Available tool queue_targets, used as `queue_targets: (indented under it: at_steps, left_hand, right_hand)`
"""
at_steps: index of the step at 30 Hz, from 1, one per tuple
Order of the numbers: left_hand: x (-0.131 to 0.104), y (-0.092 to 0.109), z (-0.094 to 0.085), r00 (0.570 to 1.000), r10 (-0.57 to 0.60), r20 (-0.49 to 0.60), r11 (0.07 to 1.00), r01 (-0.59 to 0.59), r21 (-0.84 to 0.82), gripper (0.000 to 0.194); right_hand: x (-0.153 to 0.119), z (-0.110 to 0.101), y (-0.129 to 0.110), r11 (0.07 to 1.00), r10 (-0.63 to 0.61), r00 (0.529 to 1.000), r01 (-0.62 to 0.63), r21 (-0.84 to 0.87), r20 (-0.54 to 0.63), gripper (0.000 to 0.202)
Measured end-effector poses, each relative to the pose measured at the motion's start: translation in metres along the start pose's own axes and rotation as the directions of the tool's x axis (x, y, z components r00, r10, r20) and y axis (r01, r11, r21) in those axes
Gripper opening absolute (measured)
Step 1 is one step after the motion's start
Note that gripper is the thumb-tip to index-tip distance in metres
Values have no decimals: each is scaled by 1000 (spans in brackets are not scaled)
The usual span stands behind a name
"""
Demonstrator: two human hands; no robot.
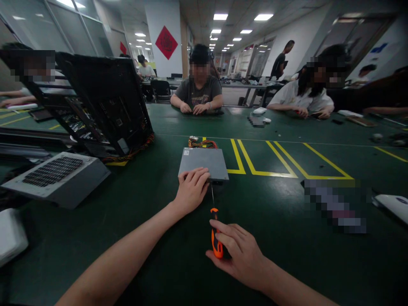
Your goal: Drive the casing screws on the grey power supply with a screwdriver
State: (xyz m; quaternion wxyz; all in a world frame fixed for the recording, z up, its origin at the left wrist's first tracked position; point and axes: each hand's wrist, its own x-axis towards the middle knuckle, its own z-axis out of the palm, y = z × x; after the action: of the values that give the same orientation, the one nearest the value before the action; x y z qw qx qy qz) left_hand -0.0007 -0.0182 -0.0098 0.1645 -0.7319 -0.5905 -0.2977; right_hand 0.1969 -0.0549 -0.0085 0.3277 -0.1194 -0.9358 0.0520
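Observation:
A grey computer power supply point(207, 159) lies on the green table, its bundle of coloured cables point(204, 143) at the far side. My left hand point(192, 189) holds it at the near left edge, fingers over the top; the thumb is partly hidden. My right hand point(239, 250) is closed around the orange and black handle of a screwdriver point(216, 238). Its thin shaft points away from me to the near face of the power supply, close to my left fingers. Whether the tip sits in a screw, I cannot tell.
To the left stand an open black computer case point(105, 102) and a grey box with a vent grille point(73, 174). A white object point(11, 236) is at the left edge. Yellow tape lines point(270, 174) mark the table point(153, 263). Several people sit opposite; blurred items lie right.

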Motion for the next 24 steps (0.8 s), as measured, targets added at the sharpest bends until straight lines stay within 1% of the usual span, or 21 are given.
queue_targets:
  at_steps: [2,3,5,7,9,12,14,16,17,19,21,22,24]
  left_hand:
    - [1,1,-1,1000,3,5,1000,-3,22,31]
    - [1,2,-2,1000,5,8,1000,-5,31,32]
    - [1,3,-3,1000,9,14,999,-9,46,31]
    - [1,4,-4,1000,9,19,998,-10,61,30]
    - [1,4,-4,1000,6,22,997,-7,72,30]
    - [1,3,-4,1000,2,27,997,-4,71,30]
    - [0,2,-4,1000,0,29,998,-2,64,30]
    - [0,2,-5,999,-4,32,998,2,60,30]
    - [0,2,-5,999,-6,35,998,4,59,31]
    - [0,1,-7,999,-6,41,998,4,58,31]
    - [0,2,-8,999,-4,40,998,2,57,30]
    - [0,2,-9,999,-6,36,998,4,57,30]
    - [0,3,-9,1000,-15,27,998,14,56,30]
  right_hand:
    - [-2,1,-2,997,78,997,-78,5,23,31]
    - [-4,2,-4,989,143,989,-144,20,42,35]
    - [-7,5,-7,947,299,950,-307,90,92,45]
    - [-11,9,-11,858,450,881,-472,200,149,52]
    - [-14,14,-14,744,558,806,-591,311,198,56]
    - [-14,17,-16,555,662,703,-692,461,259,57]
    - [-11,17,-14,395,723,605,-759,518,334,54]
    - [-6,16,-10,235,767,498,-805,545,404,48]
    - [-3,16,-8,166,781,457,-809,564,426,44]
    - [3,18,-5,25,797,390,-783,621,461,34]
    - [7,22,-4,-95,803,339,-738,668,489,27]
    - [9,23,-5,-134,805,322,-719,682,498,26]
    - [13,25,-9,-175,814,301,-689,703,497,24]
